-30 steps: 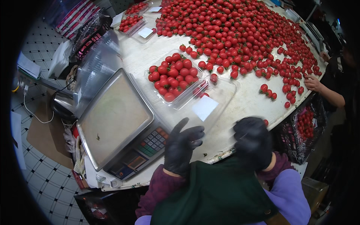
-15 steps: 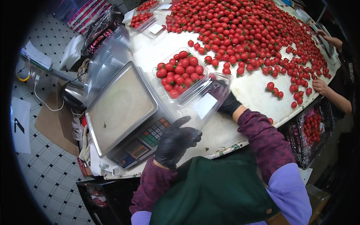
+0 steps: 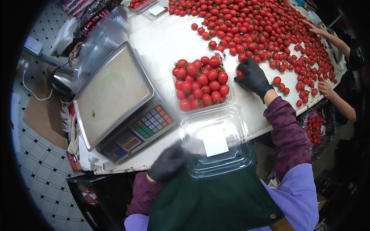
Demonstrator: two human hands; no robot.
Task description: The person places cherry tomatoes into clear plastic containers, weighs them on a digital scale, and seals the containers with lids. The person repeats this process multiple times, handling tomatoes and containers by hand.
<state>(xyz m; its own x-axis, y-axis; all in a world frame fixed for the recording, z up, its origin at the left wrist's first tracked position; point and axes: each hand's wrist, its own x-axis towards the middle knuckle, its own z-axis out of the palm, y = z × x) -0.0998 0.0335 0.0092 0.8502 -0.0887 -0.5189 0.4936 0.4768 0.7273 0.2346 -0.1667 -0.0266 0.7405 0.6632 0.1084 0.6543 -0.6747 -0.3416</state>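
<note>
right hand (image 3: 254, 78): grip pinching tomato (image 3: 240, 73), bare tabletop (image 3: 252, 111) nearside | left hand (image 3: 167, 162): grip blurred, cannot tell | lid (image 3: 216, 143) overhangs tabletop edge

The right arm (image 3: 288, 131) extends forward, a strip of bare wrist (image 3: 270, 96) showing behind the black-gloved right grip (image 3: 253, 78), whose fingers (image 3: 246, 68) curl inward, while the left arm (image 3: 142, 194) lies lower, its black-gloved left grip (image 3: 168, 163) blurred, finger pose unclear.
</note>
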